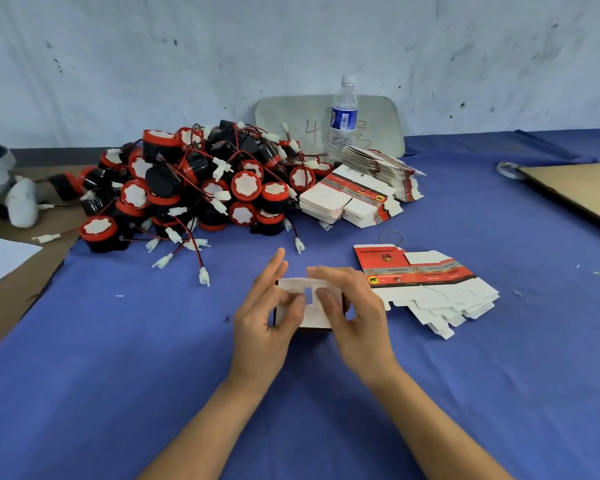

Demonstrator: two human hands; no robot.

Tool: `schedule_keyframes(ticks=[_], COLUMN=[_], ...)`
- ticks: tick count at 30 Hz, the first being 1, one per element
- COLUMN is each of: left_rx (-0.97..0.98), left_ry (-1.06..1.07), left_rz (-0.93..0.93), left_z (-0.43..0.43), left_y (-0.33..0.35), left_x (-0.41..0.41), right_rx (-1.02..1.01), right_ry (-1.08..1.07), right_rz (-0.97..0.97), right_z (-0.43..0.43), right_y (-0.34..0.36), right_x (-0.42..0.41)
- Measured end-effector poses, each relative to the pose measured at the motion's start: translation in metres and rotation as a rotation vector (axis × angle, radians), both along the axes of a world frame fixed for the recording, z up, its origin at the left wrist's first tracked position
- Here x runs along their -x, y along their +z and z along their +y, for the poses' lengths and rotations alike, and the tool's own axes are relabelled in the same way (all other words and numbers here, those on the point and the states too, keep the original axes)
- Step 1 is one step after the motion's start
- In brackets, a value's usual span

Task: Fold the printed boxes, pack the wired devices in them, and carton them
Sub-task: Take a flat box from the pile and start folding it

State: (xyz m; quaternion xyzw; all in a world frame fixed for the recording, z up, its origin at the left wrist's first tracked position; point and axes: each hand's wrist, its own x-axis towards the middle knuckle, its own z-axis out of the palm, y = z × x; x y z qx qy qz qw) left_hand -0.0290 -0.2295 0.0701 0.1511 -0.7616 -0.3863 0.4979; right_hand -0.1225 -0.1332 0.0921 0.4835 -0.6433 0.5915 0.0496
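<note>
While pressing white flaps, left hand (267, 320) and right hand (354, 317) both in a grip on one small box (312, 306), mid-worktop (153, 341). Flat printed boxes (426, 285) just right; wired devices (194, 181) heaped behind, beside a water bottle (343, 116).

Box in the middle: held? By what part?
Yes. Both hands hold the box: left hand on its left side, right hand on its right, fingers on the white top flaps.

Soft even light, motion-blurred hands, warped edges
</note>
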Motion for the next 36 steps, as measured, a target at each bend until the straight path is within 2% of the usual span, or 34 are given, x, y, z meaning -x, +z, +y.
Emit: schedule_keyframes(ticks=[2,5,10,12,14,18,21,29,32,36], left_rx=[-0.095,-0.204,-0.246,-0.259,-0.233,-0.169,-0.065,0.01,0.01,0.049], left_ry=[0.019,0.009,-0.074,-0.117,-0.15,-0.192,-0.081,0.106,0.053,-0.031], left_rz=[-0.018,-0.006,-0.04,-0.05,-0.047,-0.039,-0.038,0.082,0.087,0.036], left_z=[-0.003,-0.004,-0.002,-0.004,-0.005,-0.001,0.003,0.016,0.026,0.024], left_y=[-0.004,-0.003,0.001,-0.001,-0.001,0.003,0.004,0.012,0.018,0.022], left_x=[0.0,-0.001,-0.002,-0.002,-0.003,-0.002,-0.001,-0.002,-0.002,-0.005], right_rx=[-0.005,-0.036,-0.095,-0.117,-0.124,-0.121,-0.103,-0.125,-0.097,-0.169], right_ry=[0.068,0.119,0.21,0.224,0.218,0.258,0.31,0.549,0.634,0.669], right_rz=[-0.013,-0.151,-0.36,-0.366,-0.36,-0.471,-0.554,-0.862,-0.965,-0.928], right_z=[0.0,-0.002,0.0,0.0,0.001,0.004,0.006,0.002,0.003,0.004], right_y=[0.001,0.001,0.003,0.003,0.004,0.01,0.014,0.012,0.014,0.016], right_x=[0.0,-0.004,0.001,0.0,-0.001,0.003,0.006,-0.001,0.001,0.005])
